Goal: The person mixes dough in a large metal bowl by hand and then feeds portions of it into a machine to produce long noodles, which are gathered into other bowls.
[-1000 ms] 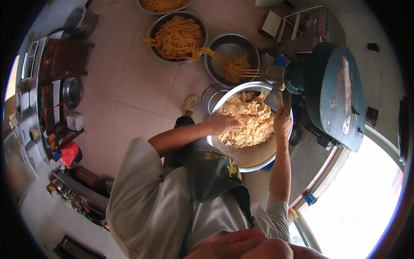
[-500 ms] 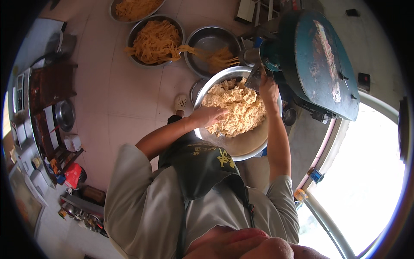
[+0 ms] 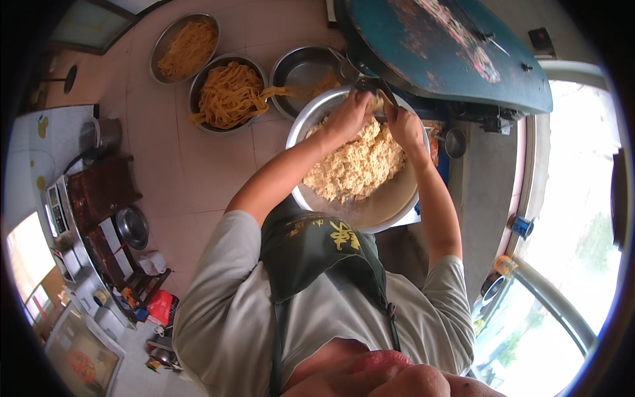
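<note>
A large metal bowl (image 3: 306, 210) in front of me holds a heap of crumbly, pale yellow dough (image 3: 360, 165). My left hand (image 3: 349, 119) is raised over the bowl's far side, at the mouth of a green machine (image 3: 443, 46). Its fingers are curled and partly hidden, with a bit of dough showing beside them. To its right, my right hand (image 3: 405, 129) is closed around the lower end of a dark metal piece (image 3: 385, 94) at the machine's mouth. Beyond the bowl, flat noodles (image 3: 324, 84) lie in a metal basin (image 3: 283, 69).
Two more basins of noodles stand on the tiled floor at far left: a nearer one (image 3: 194, 99) and a farther one (image 3: 157, 56). A small metal pan (image 3: 456, 142) sits right of the bowl. A cluttered counter (image 3: 99, 192) runs along the left, and a bright window (image 3: 569, 198) is on the right.
My left hand has left the dough and moved up and right to the machine's mouth. My right hand stays by the mouth. The whole view has shifted and turned.
</note>
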Demonstrator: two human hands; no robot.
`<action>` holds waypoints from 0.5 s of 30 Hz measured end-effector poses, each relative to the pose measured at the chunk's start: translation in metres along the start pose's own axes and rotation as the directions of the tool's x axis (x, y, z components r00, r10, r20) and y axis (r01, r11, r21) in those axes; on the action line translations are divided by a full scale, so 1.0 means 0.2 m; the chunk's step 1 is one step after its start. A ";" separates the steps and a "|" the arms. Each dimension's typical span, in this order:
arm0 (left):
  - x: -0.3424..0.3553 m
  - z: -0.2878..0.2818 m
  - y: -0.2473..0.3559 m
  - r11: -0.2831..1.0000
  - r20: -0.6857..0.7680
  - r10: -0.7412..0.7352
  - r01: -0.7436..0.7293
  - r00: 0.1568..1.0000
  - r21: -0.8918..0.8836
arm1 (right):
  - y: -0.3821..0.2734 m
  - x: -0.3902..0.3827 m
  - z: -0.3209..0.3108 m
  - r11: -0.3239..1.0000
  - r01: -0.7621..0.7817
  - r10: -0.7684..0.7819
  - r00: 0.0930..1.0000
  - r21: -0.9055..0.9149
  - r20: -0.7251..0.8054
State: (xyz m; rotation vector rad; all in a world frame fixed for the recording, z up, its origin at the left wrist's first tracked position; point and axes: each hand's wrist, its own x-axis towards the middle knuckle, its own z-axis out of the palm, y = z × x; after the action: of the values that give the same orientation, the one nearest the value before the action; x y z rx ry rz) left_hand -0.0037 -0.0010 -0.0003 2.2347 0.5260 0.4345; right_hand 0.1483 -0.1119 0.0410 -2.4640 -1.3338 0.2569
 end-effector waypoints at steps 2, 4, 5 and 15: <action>0.14 0.06 -0.02 0.962 -0.019 0.076 -0.068 0.997 0.266 | 0.07 -0.01 0.02 0.996 -0.081 0.081 0.997 -0.047 0.015; 0.15 -0.02 0.12 0.980 0.215 -0.200 0.192 0.956 0.057 | 0.15 -0.01 0.03 0.989 -0.132 0.134 0.991 -0.062 0.027; 0.08 0.02 0.07 0.987 0.239 -0.156 0.142 0.958 0.078 | 0.13 -0.02 0.01 0.987 -0.146 0.149 0.988 -0.066 0.040; -0.22 0.28 -0.20 0.980 -0.042 0.039 -0.029 0.998 0.199 | 0.00 -0.06 0.00 0.995 -0.102 0.102 0.992 0.000 0.076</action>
State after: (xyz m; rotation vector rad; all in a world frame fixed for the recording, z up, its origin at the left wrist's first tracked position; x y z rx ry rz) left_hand -0.0251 -0.0337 -0.0715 2.4332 0.5775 0.4690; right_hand 0.1423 -0.1216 0.0409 -2.5460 -1.2372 0.3809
